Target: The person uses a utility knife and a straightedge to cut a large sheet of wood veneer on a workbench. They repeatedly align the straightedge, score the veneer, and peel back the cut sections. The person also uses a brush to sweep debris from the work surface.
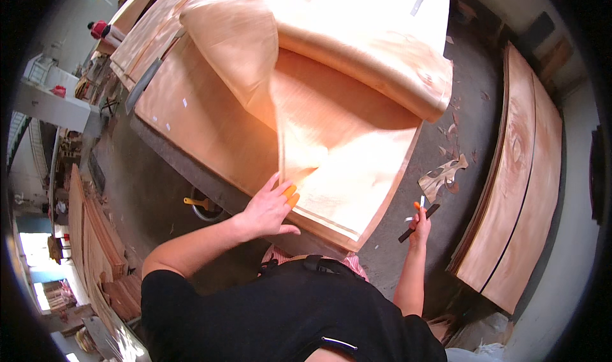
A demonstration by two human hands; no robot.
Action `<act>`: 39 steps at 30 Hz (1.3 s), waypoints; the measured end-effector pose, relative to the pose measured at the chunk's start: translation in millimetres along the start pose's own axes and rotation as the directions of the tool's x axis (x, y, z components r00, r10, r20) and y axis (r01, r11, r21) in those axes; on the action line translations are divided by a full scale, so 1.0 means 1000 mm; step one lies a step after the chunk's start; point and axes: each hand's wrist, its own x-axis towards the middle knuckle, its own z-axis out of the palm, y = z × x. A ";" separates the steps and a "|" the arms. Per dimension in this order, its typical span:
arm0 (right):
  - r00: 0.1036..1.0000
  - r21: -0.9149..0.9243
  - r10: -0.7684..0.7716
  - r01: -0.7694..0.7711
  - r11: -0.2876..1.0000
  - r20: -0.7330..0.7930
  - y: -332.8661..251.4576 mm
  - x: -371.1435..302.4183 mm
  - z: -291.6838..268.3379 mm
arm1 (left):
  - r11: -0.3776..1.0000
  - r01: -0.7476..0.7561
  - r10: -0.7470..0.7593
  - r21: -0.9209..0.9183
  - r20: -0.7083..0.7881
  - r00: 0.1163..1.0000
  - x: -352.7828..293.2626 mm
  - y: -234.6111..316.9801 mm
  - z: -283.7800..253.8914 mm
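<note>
My left hand (268,210) reaches to the near edge of the stack, thumb apart and fingers stretched out, with orange covers on some fingertips. Its fingertips touch the raised edge of a thin wood veneer sheet (239,49), which is lifted and curls over a lower sheet (204,119). Held out to the right, my right hand (419,229) is closed around a dark flat bar (432,211). A small white strip (422,201) shows at its fingers, beside an orange fingertip cover; whether the strip is held separately cannot be made out.
A rolled veneer sheet (376,65) lies across the stack. Veneer scraps (443,177) litter the floor at right, near leaning wood sheets (510,190). A yellow-handled brush (197,202) rests by a round container below the stack's left edge. Another person (105,31) is far left.
</note>
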 end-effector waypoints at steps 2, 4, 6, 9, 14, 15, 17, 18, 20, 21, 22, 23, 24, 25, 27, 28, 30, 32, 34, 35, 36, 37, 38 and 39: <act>0.998 0.043 -0.040 0.038 0.998 0.050 -0.008 0.000 0.007 | 0.998 0.064 -0.063 -0.018 0.024 0.998 -0.020 0.014 0.030; 0.995 0.064 -0.085 0.082 0.995 0.045 -0.017 -0.007 0.017 | 0.992 0.101 -0.100 -0.070 0.024 0.995 -0.031 0.026 0.063; 0.985 0.097 -0.119 0.108 0.989 0.123 -0.030 -0.019 0.021 | 0.987 0.119 -0.108 -0.110 0.103 0.989 -0.033 0.038 0.093; 0.978 0.104 -0.141 0.126 0.987 0.151 -0.041 -0.037 0.015 | 0.982 0.066 -0.039 -0.177 0.152 0.988 -0.028 0.043 0.125; 0.971 0.141 -0.131 0.104 0.985 0.198 -0.041 -0.089 0.037 | 0.906 0.055 0.051 -0.420 0.236 0.970 -0.023 0.003 0.140; 0.985 0.046 -0.107 0.102 0.994 0.137 -0.036 -0.097 0.040 | 0.903 0.035 -0.029 -0.428 0.021 0.999 -0.025 -0.014 0.141; 0.995 -0.196 -0.072 0.085 0.977 0.075 -0.022 -0.109 0.055 | 0.898 0.115 -0.208 -0.425 -0.178 0.962 -0.033 -0.059 0.141; 0.998 -0.367 -0.063 0.051 0.929 -0.022 -0.012 -0.117 0.073 | 0.852 0.165 -0.338 -0.497 -0.282 0.898 -0.036 -0.086 0.155; 0.999 -0.513 -0.048 0.050 0.857 0.018 0.011 -0.130 0.108 | 0.793 0.464 -0.576 -0.396 -0.234 0.784 -0.054 -0.136 0.174; 0.998 -0.557 0.008 0.028 0.830 0.062 0.020 -0.139 0.128 | 0.686 0.636 -0.684 -0.353 -0.015 0.729 -0.061 -0.160 0.179; 0.992 -0.600 0.063 0.013 0.800 0.105 0.027 -0.150 0.149 | 0.680 0.642 -0.733 -0.354 -0.365 0.575 -0.069 -0.182 0.206; 0.987 -0.644 0.094 0.012 0.765 0.129 0.040 -0.158 0.166 | 0.619 0.713 -0.784 -0.329 -0.323 0.531 -0.079 -0.195 0.207; 0.979 -0.689 0.127 0.017 0.725 0.157 0.053 -0.162 0.184 | 0.583 0.741 -0.812 -0.333 -0.280 0.513 -0.088 -0.205 0.210; 0.958 -0.740 0.187 0.038 0.672 0.219 0.064 -0.163 0.203 | 0.607 0.710 -0.794 -0.357 -0.310 0.522 -0.096 -0.211 0.222; 0.911 -0.814 0.287 0.085 0.575 0.298 0.084 -0.169 0.247 | 0.632 0.662 -0.775 -0.402 -0.347 0.528 -0.102 -0.215 0.239; 0.888 -0.837 0.325 0.110 0.535 0.325 0.090 -0.174 0.273 | 0.634 0.649 -0.773 -0.422 -0.356 0.524 -0.104 -0.216 0.241; 0.830 -0.872 0.384 0.222 0.436 0.404 0.097 -0.177 0.312 | 0.637 0.618 -0.771 -0.461 -0.380 0.511 -0.106 -0.215 0.242; 0.790 -0.866 0.405 0.299 0.401 0.460 0.106 -0.169 0.332 | 0.638 0.593 -0.770 -0.492 -0.414 0.486 -0.106 -0.214 0.244; 0.757 -0.859 0.427 0.351 0.373 0.495 0.115 -0.160 0.352 | 0.642 0.558 -0.767 -0.526 -0.430 0.476 -0.107 -0.216 0.249; 0.748 -0.860 0.439 0.362 0.360 0.498 0.119 -0.156 0.361 | 0.643 0.544 -0.766 -0.540 -0.437 0.472 -0.108 -0.215 0.252; 0.737 -0.859 0.450 0.374 0.351 0.505 0.123 -0.154 0.374 | 0.635 0.551 -0.772 -0.541 -0.435 0.463 -0.110 -0.214 0.255; 0.712 -0.847 0.462 0.403 0.348 0.529 0.125 -0.156 0.387 | 0.628 0.558 -0.778 -0.543 -0.433 0.454 -0.111 -0.211 0.258; 0.684 -0.839 0.487 0.436 0.325 0.543 0.129 -0.154 0.400 | 0.624 0.566 -0.782 -0.540 -0.434 0.448 -0.111 -0.209 0.260; 0.656 -0.829 0.509 0.468 0.305 0.557 0.134 -0.152 0.413 | 0.620 0.556 -0.785 -0.554 -0.455 0.421 -0.112 -0.205 0.256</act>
